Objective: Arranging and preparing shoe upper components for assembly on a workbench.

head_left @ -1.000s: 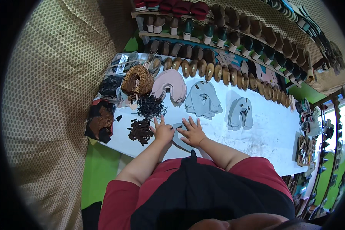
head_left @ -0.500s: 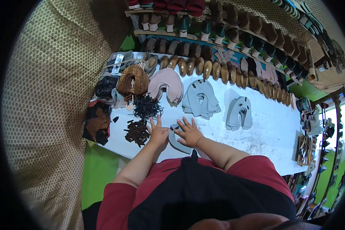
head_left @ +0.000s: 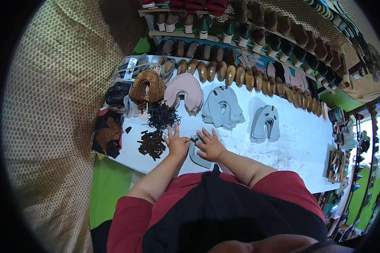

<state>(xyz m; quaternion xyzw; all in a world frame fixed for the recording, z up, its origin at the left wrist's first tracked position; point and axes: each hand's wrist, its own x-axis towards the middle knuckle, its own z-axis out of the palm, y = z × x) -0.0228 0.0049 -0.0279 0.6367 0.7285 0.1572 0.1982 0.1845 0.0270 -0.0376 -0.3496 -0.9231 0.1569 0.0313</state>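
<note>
A beige cloth with a brown dotted pattern [head_left: 63,126] hangs in soft folds down the whole left side. Beyond it shows a patch of green wall [head_left: 141,47], and a green surface [head_left: 112,189] lies below the white, smudged tabletop [head_left: 304,156]. Wooden shelves [head_left: 177,35] run in tiers along the tabletop's far side. At right, bright light comes through a window-like opening [head_left: 368,127] behind dark upright racks [head_left: 373,141].
</note>
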